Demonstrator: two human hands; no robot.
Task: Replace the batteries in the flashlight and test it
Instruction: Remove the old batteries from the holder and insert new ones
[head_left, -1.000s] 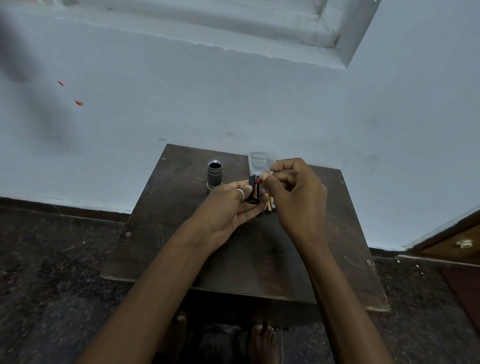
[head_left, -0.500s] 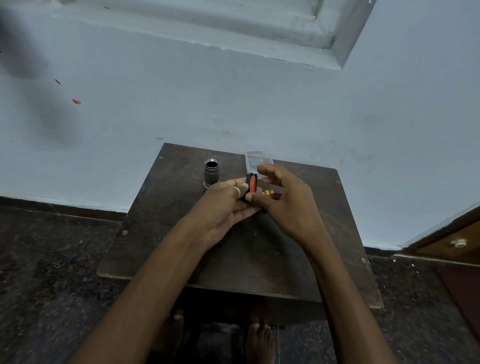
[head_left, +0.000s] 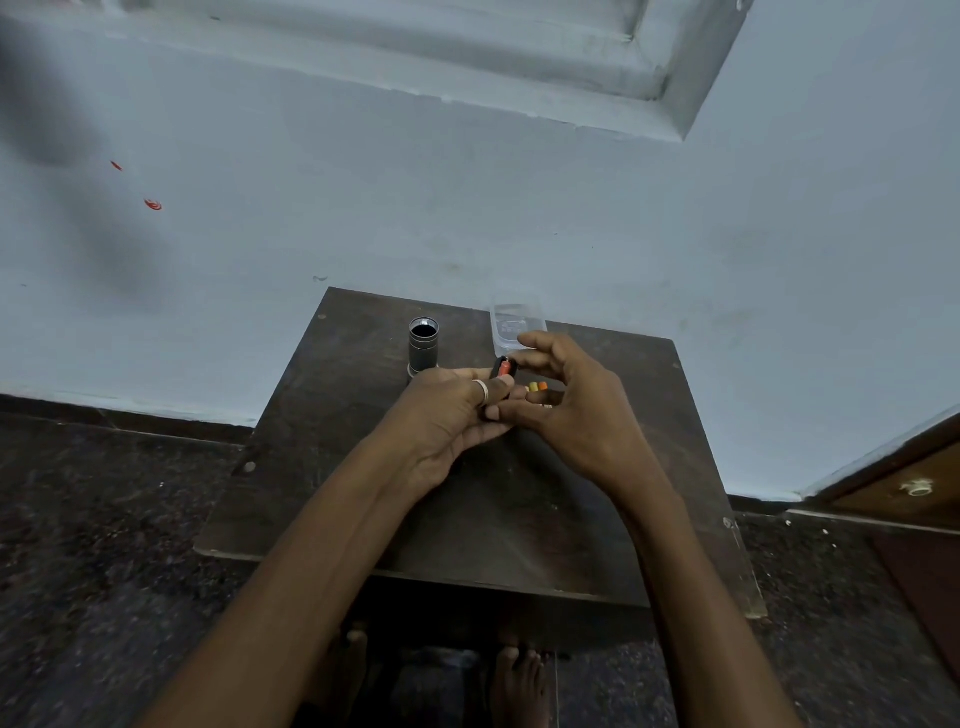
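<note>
My left hand (head_left: 447, 423) grips a black battery holder (head_left: 500, 364) with a red battery (head_left: 504, 370) seated in it, above the far middle of the table. My right hand (head_left: 579, 410) curls around it from the right, with the index fingertip at the holder's top end and the thumb at its lower end. Two or three loose orange and yellow batteries (head_left: 537, 387) lie on the table just behind my right fingers. The grey flashlight body (head_left: 423, 345) stands upright with its open end up, left of my hands.
A clear plastic container (head_left: 515, 322) sits at the far edge of the small dark wooden table (head_left: 519, 519). A light blue wall rises right behind the table. Dark speckled floor surrounds it, and a wooden door (head_left: 904, 483) is at the right.
A second ago my right hand was pushing a red battery into the holder. The battery now sits in the holder, and my right fingers have spread along its ends.
</note>
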